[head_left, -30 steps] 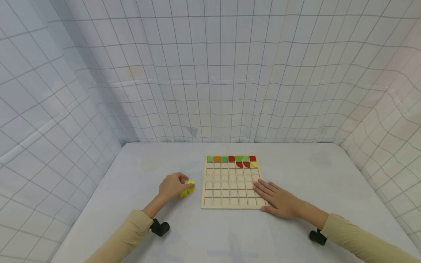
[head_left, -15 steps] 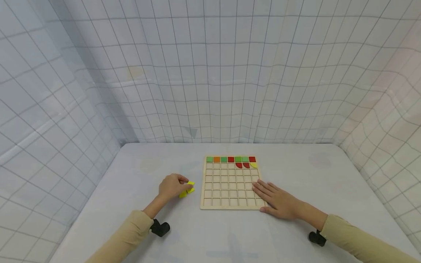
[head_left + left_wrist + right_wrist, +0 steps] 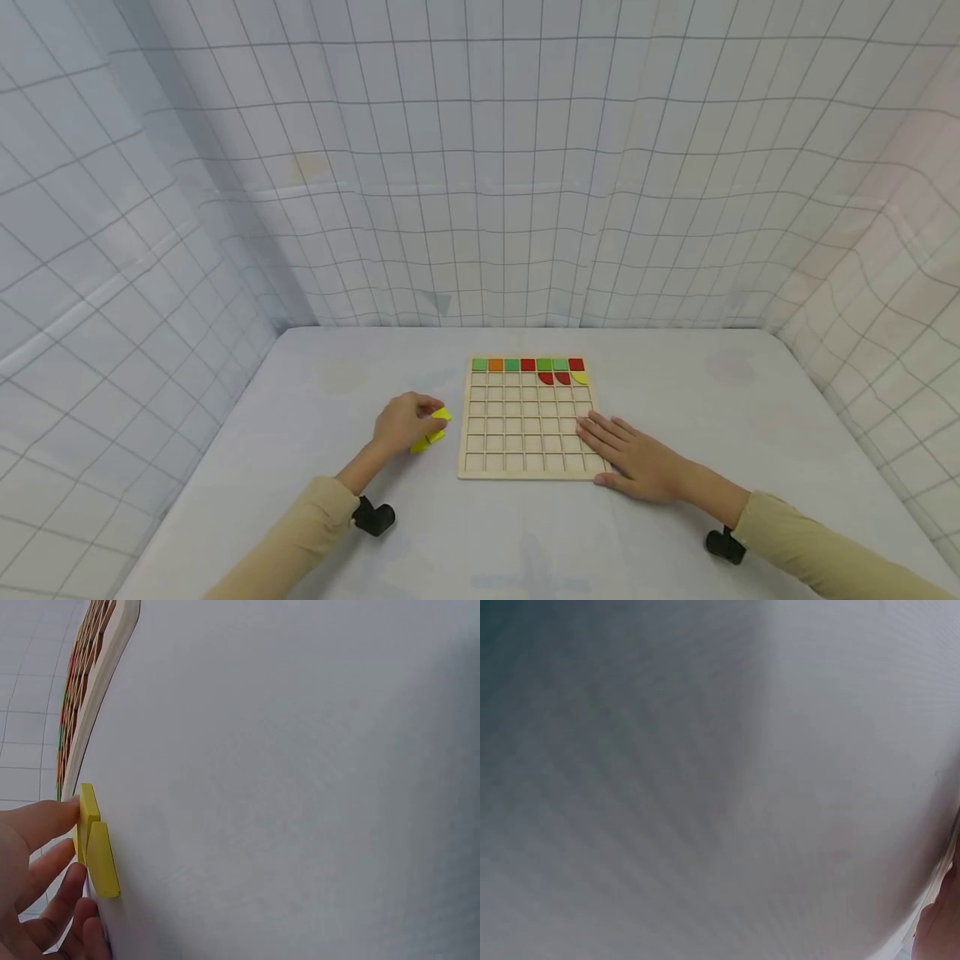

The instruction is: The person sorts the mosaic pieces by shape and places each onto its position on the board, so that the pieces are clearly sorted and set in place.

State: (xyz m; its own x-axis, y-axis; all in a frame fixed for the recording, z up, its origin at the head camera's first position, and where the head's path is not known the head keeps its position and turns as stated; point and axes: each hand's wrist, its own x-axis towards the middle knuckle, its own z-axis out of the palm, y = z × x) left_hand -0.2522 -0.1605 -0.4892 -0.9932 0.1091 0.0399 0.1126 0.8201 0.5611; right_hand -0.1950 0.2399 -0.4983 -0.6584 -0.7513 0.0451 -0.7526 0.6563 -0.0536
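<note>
Left of the wooden grid board (image 3: 525, 477), my left hand (image 3: 402, 422) pinches a yellow tile (image 3: 442, 413) between thumb and fingers. Two more yellow tiles (image 3: 418, 447) lie by the thumb on the table. In the left wrist view the fingertips meet the yellow tile (image 3: 89, 801), close beside another yellow piece (image 3: 103, 859). My right hand (image 3: 637, 458) lies flat with straight fingers over the board's right edge. Only a sliver of the right hand (image 3: 939, 922) shows in the right wrist view.
Square green, orange and red tiles (image 3: 528, 364) fill the board's far row. Below them, at the right, sit two red quarter-round tiles (image 3: 546, 378) and a yellow one (image 3: 579, 378). A white table (image 3: 525, 542) lies under everything, with grid-patterned curtain (image 3: 480, 167) behind.
My left hand has shifted slightly right and away from me, and the yellow tile at its fingertips has turned and moved with it. My right hand has stayed in place.
</note>
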